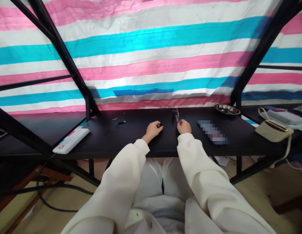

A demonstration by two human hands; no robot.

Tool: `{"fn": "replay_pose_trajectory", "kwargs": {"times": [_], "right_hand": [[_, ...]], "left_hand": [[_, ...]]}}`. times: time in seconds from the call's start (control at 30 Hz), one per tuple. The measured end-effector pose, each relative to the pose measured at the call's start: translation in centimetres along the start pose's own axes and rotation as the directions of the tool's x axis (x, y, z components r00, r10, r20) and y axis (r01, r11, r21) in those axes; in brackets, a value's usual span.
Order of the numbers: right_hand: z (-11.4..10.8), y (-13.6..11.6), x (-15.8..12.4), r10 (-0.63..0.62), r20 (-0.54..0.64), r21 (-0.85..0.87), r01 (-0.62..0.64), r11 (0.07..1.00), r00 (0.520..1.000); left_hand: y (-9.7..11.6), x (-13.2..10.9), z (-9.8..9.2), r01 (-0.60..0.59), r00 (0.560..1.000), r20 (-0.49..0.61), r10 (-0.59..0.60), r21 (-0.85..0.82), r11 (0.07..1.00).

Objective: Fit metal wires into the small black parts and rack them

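Note:
My left hand (154, 130) rests over the black tabletop with thumb and fingers curled together. A small dark thing (161, 124) shows at its fingertips, too small to name. A short way to its right, my right hand (184, 127) is closed in a pinch. From those fingertips a strand of clear beads (177, 115) runs toward the back of the table. Thin pale threads lie at its far end. How much of the strand the right fingers cover is hidden.
A small black tool (121, 122) lies left of my hands, near thread scraps. Further left is a white power bank-like device (71, 140). On the right are a blurred-out phone-shaped item (212, 132), a round metal dish (227, 109) and a beige pouch (273, 131). Black frame posts (259, 57) flank the table.

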State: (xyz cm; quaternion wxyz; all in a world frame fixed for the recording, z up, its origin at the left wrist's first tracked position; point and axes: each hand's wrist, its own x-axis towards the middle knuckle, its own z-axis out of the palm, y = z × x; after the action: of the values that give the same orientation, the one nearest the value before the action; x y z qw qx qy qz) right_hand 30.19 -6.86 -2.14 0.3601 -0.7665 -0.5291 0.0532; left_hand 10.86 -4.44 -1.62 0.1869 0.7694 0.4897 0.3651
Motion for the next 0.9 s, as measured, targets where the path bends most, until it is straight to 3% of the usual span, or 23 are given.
{"fn": "replay_pose_trajectory", "kwargs": {"times": [0.23,0.47,0.67,0.9], "right_hand": [[0.5,0.0,0.5,-0.05,-0.018,-0.065,0.049,0.997,0.999],[0.5,-0.1,0.7,-0.043,0.02,-0.09,0.044,0.995,0.999],[0.6,0.1,1.0,-0.026,0.036,-0.065,0.028,0.997,0.999],[0.4,-0.1,0.9,0.004,0.044,-0.073,0.0,0.997,0.999]], "left_hand": [[3.0,1.8,3.2,-0.027,0.997,0.074,0.02,0.095,0.995],[4.3,3.2,6.3,0.084,0.996,-0.016,-0.082,0.171,0.982],[4.3,3.7,7.3,0.08,0.996,-0.052,-0.071,0.188,0.979],[4.7,3.7,7.3,0.088,0.996,-0.002,-0.091,0.266,0.96]]}}
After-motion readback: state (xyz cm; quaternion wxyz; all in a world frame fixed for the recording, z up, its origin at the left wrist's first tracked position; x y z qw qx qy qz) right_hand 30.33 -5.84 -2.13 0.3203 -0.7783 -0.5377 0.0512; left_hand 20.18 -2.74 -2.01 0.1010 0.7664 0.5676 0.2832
